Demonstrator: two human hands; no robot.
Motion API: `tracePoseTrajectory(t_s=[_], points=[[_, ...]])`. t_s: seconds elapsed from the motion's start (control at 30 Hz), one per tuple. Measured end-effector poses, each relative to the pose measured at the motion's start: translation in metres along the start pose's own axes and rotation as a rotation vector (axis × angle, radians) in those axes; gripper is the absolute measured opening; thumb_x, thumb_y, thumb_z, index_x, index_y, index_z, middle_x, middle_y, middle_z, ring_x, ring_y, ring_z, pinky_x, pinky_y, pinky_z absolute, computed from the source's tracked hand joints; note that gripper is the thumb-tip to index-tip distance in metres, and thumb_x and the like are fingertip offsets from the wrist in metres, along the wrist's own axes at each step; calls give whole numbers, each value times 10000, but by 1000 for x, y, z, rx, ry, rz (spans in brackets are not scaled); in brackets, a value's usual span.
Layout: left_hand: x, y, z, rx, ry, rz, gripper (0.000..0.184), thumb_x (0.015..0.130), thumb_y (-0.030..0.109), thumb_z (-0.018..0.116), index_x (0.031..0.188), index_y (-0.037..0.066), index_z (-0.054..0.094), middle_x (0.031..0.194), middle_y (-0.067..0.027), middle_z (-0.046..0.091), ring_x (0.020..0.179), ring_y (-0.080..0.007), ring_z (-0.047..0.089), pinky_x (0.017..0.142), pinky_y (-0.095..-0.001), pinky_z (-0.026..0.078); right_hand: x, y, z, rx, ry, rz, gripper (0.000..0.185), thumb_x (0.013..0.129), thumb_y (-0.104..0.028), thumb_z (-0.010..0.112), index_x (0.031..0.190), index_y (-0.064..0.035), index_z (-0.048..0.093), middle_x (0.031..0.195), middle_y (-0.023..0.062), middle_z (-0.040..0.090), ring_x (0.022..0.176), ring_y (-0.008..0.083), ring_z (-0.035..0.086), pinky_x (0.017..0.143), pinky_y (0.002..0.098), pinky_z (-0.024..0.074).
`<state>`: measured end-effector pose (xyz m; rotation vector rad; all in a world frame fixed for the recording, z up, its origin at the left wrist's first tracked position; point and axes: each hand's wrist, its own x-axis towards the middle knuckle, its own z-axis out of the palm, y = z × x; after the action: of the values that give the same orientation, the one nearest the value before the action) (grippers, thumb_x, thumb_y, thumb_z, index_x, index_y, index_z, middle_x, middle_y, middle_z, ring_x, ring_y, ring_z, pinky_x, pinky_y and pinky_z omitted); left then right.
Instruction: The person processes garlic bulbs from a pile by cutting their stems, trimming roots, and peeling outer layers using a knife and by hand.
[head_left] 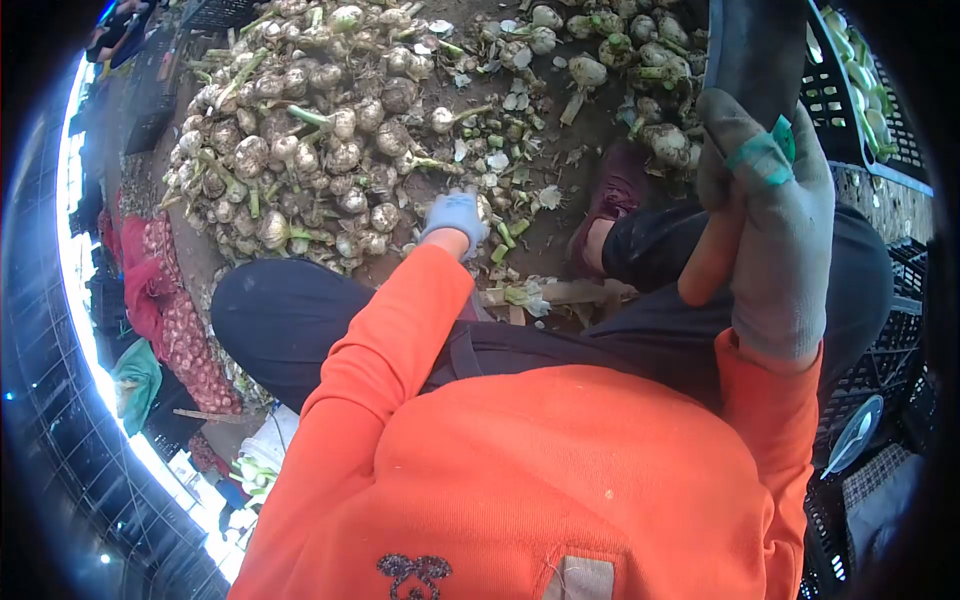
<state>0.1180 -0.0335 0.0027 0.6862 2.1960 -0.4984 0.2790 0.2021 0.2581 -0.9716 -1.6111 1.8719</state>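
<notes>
1. Wrapping round an orange-brown handle point(708, 268), the right hand point(780, 225) holds up a dark blade point(757, 50).
2. Left hand point(453, 217) is down beside garlic bulbs point(300, 150); its grip's closure and hold cannot be told.
3. Those bulbs heap toward the floor point(548, 236)'s far left corner.

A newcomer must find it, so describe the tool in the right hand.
From the orange top, follow the sleeve at the picture's right up to the gloved right hand. That hand holds the tool, its orange-brown handle lowermost. Its broad, dark blade looks solid, unlike the perforated black crate beside it.
</notes>
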Motion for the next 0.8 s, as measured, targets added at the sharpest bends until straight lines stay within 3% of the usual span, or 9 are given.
tracePoseTrajectory(t_s=[0.2,0.3,0.37,0.43,0.5,0.57,0.6,0.7,0.8], points=[[1,-4,-3,80,42,107,740,750,463,707,1347,95,470,1246,-176,620,1173,-336,585,965,-462,454,6,3,9,18,-82,51,346,880,-231,665,1101,22,586,639,11,524,495,59,438,434,197,304],[-6,-2,-24,-415,86,47,760,729,450,729,1329,60,471,1193,-186,641,1088,-362,626,941,-445,479,6,3,8,-4,-108,117,302,877,-196,663,1094,3,594,646,6,532,472,54,433,440,199,320],[-16,3,-50,-1138,77,225,540,711,240,795,1159,37,573,1061,-98,676,990,-194,658,894,-332,511,5,4,6,39,-158,167,220,870,-92,651,1054,18,601,697,-10,556,556,51,483,517,205,385],[-21,3,-71,-1558,133,472,499,735,157,813,1152,26,571,998,-56,669,939,-120,638,864,-278,509,2,20,15,31,-141,22,202,868,-83,636,1050,-1,606,700,-6,550,591,62,493,535,220,399],[-58,5,-103,-1662,105,551,505,757,188,831,1154,22,568,983,-41,668,901,-126,642,860,-263,504,3,35,11,-498,-254,-400,179,876,-47,647,1047,-35,595,768,18,587,617,95,529,552,243,416],[-102,9,-129,-1633,142,604,506,774,197,833,1164,20,565,976,-29,674,883,-129,643,853,-247,500,3,48,21,-825,-189,-810,201,815,-12,652,1002,-52,588,798,84,615,651,230,599,575,312,458],[-115,6,-135,-1571,142,639,503,780,199,828,1167,18,563,972,-28,678,883,-130,645,852,-250,501,-4,41,26,-888,-260,-788,237,751,-7,649,970,-68,580,792,126,594,712,319,595,605,378,466],[-154,8,-150,-1329,284,897,507,790,245,809,1158,7,554,953,-16,700,835,-129,664,796,-272,526,-19,41,37,-1013,-412,-878,362,693,-74,688,1036,-95,572,803,77,569,736,281,597,658,401,454],[-147,-7,-114,-856,770,848,581,784,272,805,1197,-7,505,959,-13,711,824,-128,679,759,-294,540,-30,42,47,-1013,-485,-922,425,656,-90,704,1060,-101,572,835,59,578,750,265,605,671,397,460]])
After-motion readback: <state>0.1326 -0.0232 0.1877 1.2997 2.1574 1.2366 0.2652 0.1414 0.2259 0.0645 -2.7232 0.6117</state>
